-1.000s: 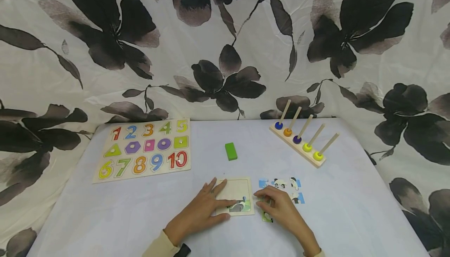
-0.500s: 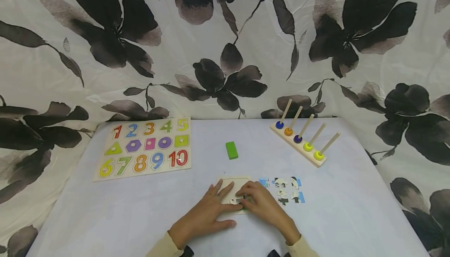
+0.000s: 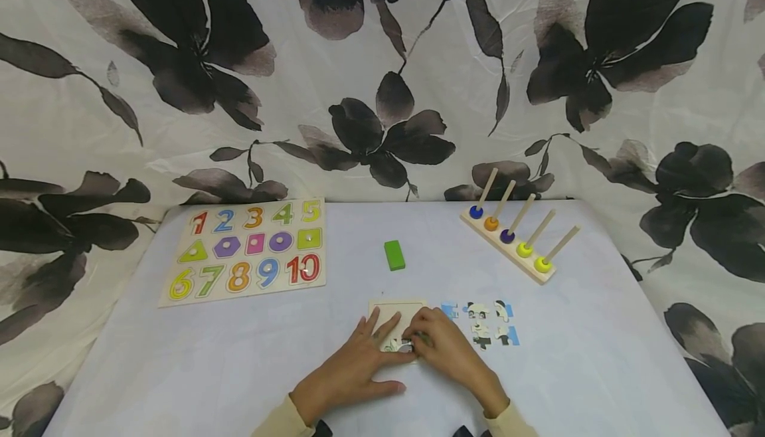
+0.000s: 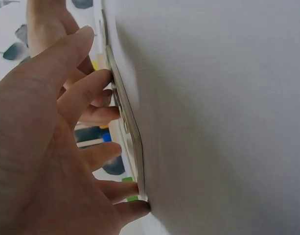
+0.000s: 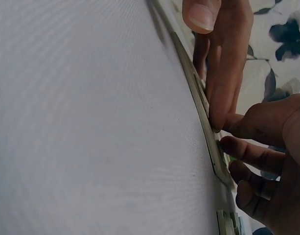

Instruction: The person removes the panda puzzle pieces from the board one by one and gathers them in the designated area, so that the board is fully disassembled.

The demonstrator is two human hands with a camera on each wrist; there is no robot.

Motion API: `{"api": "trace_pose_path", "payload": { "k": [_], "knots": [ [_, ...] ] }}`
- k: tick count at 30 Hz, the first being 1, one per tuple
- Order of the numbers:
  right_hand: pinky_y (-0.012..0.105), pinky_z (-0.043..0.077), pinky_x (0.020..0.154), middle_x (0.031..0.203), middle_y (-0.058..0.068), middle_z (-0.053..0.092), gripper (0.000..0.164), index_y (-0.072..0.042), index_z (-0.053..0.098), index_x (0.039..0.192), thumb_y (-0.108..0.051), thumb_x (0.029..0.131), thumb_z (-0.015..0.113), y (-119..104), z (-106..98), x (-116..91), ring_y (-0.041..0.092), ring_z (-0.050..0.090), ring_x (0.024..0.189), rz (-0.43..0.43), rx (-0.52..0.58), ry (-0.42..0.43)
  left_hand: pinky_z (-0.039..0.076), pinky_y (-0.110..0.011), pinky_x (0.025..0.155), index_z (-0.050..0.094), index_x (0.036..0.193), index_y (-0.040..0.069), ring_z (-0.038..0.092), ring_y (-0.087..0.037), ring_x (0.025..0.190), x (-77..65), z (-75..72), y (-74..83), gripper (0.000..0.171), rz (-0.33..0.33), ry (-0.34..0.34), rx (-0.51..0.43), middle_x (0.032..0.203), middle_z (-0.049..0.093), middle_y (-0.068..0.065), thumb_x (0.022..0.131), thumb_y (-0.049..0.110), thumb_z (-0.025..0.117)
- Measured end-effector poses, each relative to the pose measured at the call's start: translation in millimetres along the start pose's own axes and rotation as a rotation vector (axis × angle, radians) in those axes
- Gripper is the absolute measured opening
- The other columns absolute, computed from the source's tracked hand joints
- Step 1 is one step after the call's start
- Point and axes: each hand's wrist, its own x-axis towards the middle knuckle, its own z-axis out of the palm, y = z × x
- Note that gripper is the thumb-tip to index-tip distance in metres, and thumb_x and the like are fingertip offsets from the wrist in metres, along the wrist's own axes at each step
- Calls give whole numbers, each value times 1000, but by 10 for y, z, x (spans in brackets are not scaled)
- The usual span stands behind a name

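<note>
A small wooden jigsaw tray [image 3: 398,308] lies in front of me on the white cloth, with printed puzzle pieces [image 3: 394,345] in its lower part. My left hand [image 3: 358,360] rests on its left side, fingers spread, with fingertips at the frame [image 4: 138,161] in the left wrist view. At the tray's lower right, my right hand [image 3: 448,350] pinches a jigsaw piece with bent fingers; the piece is mostly hidden beneath them. Close to the right of the tray lie several loose panda puzzle pieces [image 3: 480,331].
At the back left is a number and shape board [image 3: 242,251]. A green block [image 3: 394,255] lies behind the tray. Toward the back right stands a wooden peg stacker [image 3: 508,244] with coloured beads. Floral cloth [image 3: 370,138] hangs behind the table.
My right hand has moved left from the loose pieces onto the tray, taking a green-edged jigsaw piece along. My left hand has shifted slightly right, its fingers still spread on the tray.
</note>
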Motion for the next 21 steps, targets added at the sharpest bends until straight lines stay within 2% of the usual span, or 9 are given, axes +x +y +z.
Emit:
{"api": "trace_pose_path", "payload": {
  "k": [12, 21],
  "knots": [
    [24, 43, 71, 91, -11, 57, 15, -15, 74, 87, -4, 85, 64, 16, 22, -4, 6, 46, 82, 7, 9, -1, 23, -69, 106, 58, 132, 37, 9, -54, 139, -5, -2, 14, 47, -10, -10, -5, 157, 23, -16, 88, 57, 57],
    [26, 45, 75, 93, -13, 57, 15, -16, 73, 86, -5, 86, 63, 14, 22, -8, 6, 48, 87, 12, 58, 20, 22, -68, 107, 58, 131, 38, 9, -52, 140, 0, 14, 8, 47, -12, -5, -6, 157, 23, -16, 88, 56, 57]
  ]
}}
